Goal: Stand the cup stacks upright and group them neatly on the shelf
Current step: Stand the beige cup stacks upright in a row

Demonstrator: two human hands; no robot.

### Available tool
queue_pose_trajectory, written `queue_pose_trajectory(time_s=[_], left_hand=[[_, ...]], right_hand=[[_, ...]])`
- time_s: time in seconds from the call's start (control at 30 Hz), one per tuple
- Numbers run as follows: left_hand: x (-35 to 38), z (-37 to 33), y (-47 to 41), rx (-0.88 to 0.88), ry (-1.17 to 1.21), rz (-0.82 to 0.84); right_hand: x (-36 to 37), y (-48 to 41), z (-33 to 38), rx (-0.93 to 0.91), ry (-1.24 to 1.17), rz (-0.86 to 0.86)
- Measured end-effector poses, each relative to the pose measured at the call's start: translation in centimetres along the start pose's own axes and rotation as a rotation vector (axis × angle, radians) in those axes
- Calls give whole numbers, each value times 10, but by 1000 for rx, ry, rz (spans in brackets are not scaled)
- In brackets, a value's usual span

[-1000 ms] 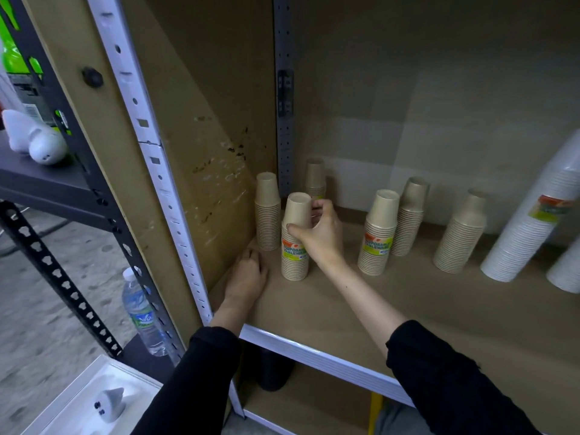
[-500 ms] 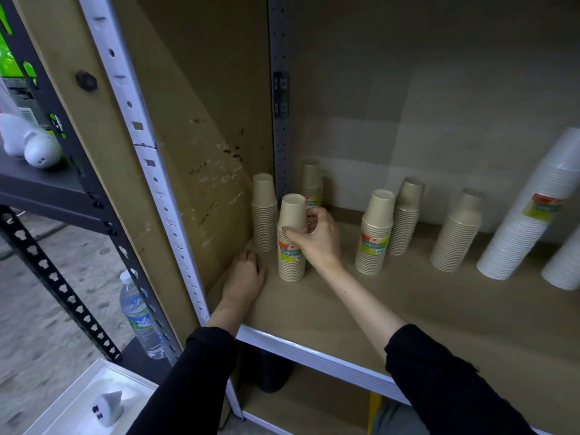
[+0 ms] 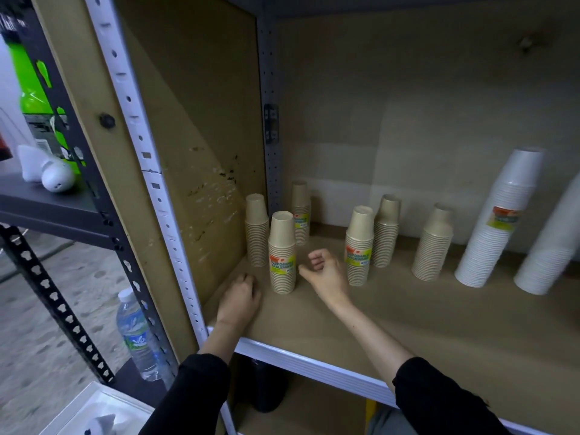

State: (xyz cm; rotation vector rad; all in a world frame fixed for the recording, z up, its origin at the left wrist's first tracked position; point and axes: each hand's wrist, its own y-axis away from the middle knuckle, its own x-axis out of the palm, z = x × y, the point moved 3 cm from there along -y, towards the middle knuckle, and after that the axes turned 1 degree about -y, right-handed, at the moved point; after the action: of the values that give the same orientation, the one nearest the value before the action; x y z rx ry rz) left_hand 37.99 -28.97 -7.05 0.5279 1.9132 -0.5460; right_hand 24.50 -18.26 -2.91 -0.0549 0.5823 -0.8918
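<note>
Head view: on the brown shelf point(image 3: 408, 315), a labelled tan cup stack point(image 3: 282, 252) stood upright near the left wall, with two more tan stacks point(image 3: 256, 230) just behind it, three others point(image 3: 359, 246) apart to the right, and tall white stacks point(image 3: 499, 221) leaning at the far right. The right hand point(image 3: 326, 274) hung just beside the labelled stack, fingers point(image 3: 317, 262) loosely curled and holding nothing. The left hand point(image 3: 240, 298) rested on the shelf by the wall, gripping nothing. A careless brush from the close right hand could likely topple the light, narrow stack into its neighbours, and the leaning white stacks looked liable to slide.
</note>
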Motion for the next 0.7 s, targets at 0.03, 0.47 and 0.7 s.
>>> queue_pose_trajectory(time_s=[0.03, 0.47, 0.7], left_hand=[[-1, -1, 3, 1, 0, 5], [-53, -16, 9, 69, -4, -149], [-82, -24, -4, 120, 8, -224]], right_hand=[[-2, 2, -2, 0, 16, 4], [-20, 10, 1, -71, 57, -44], [-44, 0, 15, -141, 64, -103]])
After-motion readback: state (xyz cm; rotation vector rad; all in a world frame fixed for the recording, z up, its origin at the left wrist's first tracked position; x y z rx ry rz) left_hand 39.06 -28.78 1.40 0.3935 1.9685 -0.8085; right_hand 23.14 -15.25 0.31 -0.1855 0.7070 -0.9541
